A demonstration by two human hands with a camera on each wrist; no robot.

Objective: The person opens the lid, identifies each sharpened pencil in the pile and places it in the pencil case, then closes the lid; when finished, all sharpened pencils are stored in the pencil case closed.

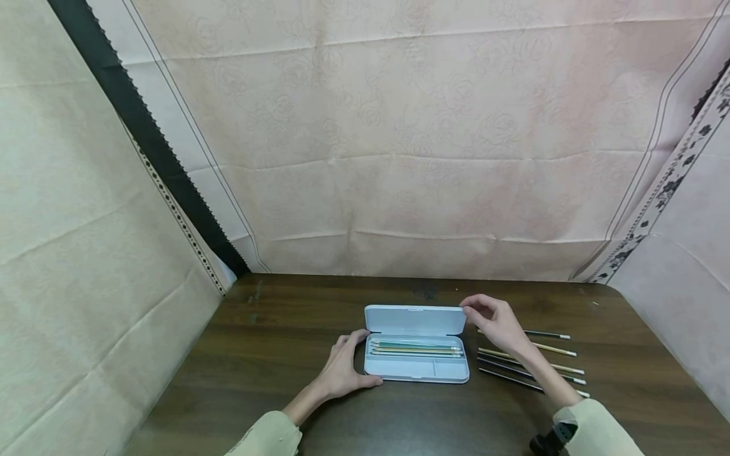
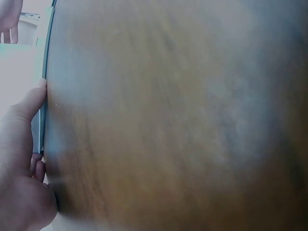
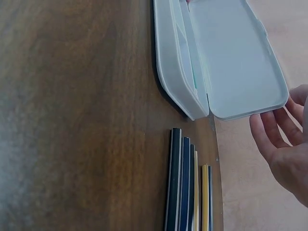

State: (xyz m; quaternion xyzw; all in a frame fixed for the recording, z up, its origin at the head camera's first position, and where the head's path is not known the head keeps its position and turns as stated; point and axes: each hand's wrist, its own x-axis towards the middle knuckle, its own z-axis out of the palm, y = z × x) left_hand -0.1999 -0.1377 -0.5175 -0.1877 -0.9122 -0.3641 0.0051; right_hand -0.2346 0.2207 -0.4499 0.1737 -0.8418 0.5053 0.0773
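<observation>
A light blue pencil case (image 1: 407, 369) lies on the table with its lid (image 1: 415, 321) raised at the back. Several pencils (image 1: 416, 348), green and yellowish among them, lie side by side inside. My left hand (image 1: 342, 369) holds the case's left end, thumb at the front corner and fingers near the hinge; the left wrist view has that thumb along the case's edge (image 2: 44, 62). At the lid's upper right corner, my right hand (image 1: 497, 324) pinches the rim. In the right wrist view, its fingertips (image 3: 262, 127) lie behind the lid (image 3: 236, 57).
Several loose pencils (image 1: 507, 368), dark and yellow with whitish ends, lie in a row right of the case, partly under my right forearm. The brown wooden table (image 1: 274, 329) ends at pale cloth hangings (image 1: 422, 209) behind and on both sides.
</observation>
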